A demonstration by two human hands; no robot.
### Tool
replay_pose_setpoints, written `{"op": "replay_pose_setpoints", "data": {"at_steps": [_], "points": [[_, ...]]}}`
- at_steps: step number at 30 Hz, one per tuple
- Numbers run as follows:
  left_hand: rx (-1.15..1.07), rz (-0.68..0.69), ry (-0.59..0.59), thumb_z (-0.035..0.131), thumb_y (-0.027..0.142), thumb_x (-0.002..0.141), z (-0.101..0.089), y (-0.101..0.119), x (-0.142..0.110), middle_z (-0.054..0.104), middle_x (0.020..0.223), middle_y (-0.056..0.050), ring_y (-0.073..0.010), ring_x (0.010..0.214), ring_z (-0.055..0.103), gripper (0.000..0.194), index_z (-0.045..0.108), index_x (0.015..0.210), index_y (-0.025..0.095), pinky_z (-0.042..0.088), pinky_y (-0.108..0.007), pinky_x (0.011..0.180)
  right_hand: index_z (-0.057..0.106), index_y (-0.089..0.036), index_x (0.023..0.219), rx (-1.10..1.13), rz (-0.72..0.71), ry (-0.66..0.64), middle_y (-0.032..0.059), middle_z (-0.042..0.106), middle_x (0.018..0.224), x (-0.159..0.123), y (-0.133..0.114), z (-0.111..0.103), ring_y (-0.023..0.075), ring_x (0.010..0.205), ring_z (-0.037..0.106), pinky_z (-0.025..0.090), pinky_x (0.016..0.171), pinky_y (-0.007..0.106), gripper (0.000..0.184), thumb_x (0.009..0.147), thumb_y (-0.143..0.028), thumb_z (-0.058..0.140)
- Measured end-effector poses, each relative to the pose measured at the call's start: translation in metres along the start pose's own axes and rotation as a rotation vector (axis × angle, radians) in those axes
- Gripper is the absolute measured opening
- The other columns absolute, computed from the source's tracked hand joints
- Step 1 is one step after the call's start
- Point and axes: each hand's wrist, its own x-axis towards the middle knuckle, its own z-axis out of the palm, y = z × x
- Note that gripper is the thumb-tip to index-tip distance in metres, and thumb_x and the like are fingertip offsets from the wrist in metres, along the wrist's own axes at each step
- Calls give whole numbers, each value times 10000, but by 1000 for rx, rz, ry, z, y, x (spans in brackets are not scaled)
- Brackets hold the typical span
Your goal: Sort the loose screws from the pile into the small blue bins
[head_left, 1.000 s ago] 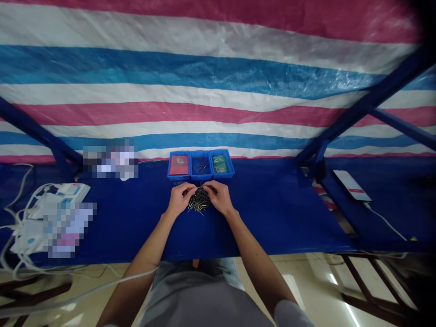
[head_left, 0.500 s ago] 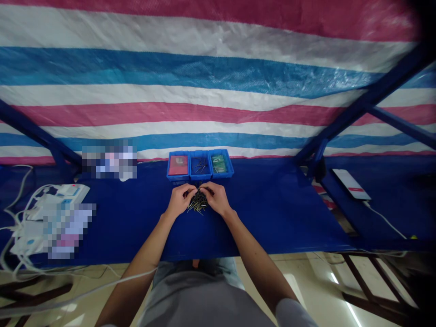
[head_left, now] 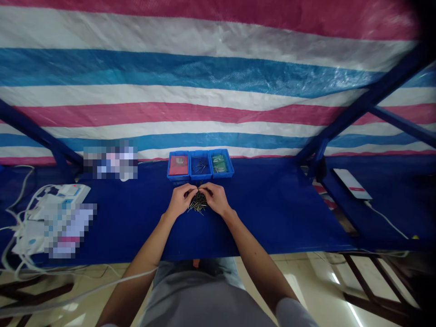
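My left hand point(head_left: 180, 198) and my right hand point(head_left: 215, 196) meet over a heap of thin dark and brass-coloured screws point(head_left: 197, 207) on the blue table. Both are closed, thumb and finger pinched together, and their fingertips almost touch. Whatever sits between the fingertips is too small to make out. Just beyond the hands, three blue bins stand side by side. The left bin point(head_left: 168, 167) contains a red packet point(head_left: 178, 167), the middle bin point(head_left: 195, 173) a few dark screws point(head_left: 201, 166), and the right bin point(head_left: 227, 174) a green packet point(head_left: 219, 163).
Power strips point(head_left: 73, 193) with tangled white cables lie at the left. A phone point(head_left: 350, 182) on a charging cable rests at the right. Behind the table point(head_left: 279, 213) hangs a striped tarp point(head_left: 204, 109), with blue frame bars point(head_left: 357, 109) at the sides.
Both hands stay pinched over the heap, with only tiny shifts at the fingertips. The bins and the heap look the same.
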Motion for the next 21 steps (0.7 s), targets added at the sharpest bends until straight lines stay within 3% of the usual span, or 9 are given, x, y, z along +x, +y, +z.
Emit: {"op": "replay_pose_setpoints", "data": {"at_steps": [21], "points": [[-20,-29,16,510,374,973,1,-4,1,664,726,-22,-129,618,557,300,680,826,175,398,-241,611,728,-215,891,-26,20,30,27,732,838,3,0,-11,165,746,663,485,725,263,173,932,-234,561]]}}
